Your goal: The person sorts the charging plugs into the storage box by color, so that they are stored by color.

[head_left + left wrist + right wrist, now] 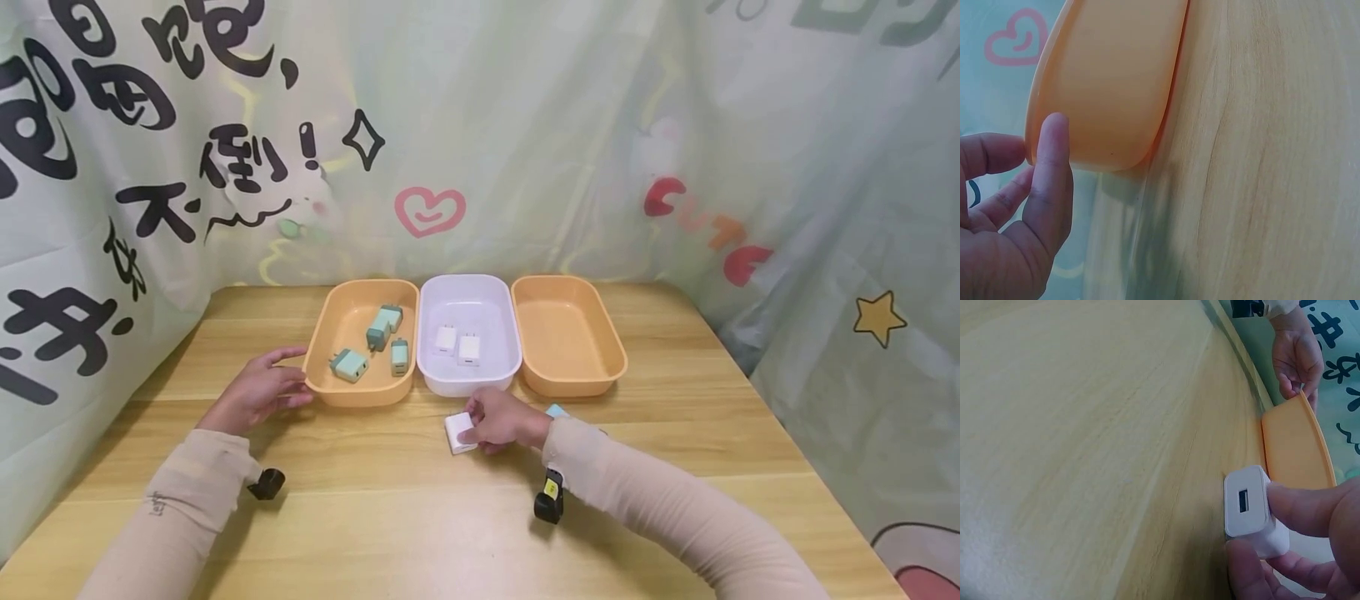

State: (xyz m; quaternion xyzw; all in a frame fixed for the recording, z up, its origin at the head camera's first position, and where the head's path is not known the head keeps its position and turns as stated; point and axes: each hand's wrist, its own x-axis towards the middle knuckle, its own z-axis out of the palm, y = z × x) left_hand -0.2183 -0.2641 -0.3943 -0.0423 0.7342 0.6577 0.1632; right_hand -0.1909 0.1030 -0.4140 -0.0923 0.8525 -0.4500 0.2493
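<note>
Between the thumb and fingers of my right hand (498, 419) is a white USB charger (459, 433), just in front of the white tray (468, 385). Its face with a single USB port shows in the right wrist view. My left hand (262, 387) holds the rim of the left orange tray (360, 397) at its near left corner, thumb against the outer wall (1110, 81). Several green chargers (349, 365) lie in that tray. Two white chargers, one a boxy plug (469, 350), lie in the white tray.
Another orange tray (570, 342) stands right of the white one, all three side by side on the wooden table (420, 525). A light blue object (556, 411) is partly hidden behind my right wrist. Printed cloth (525, 150) hangs behind the table and along its sides.
</note>
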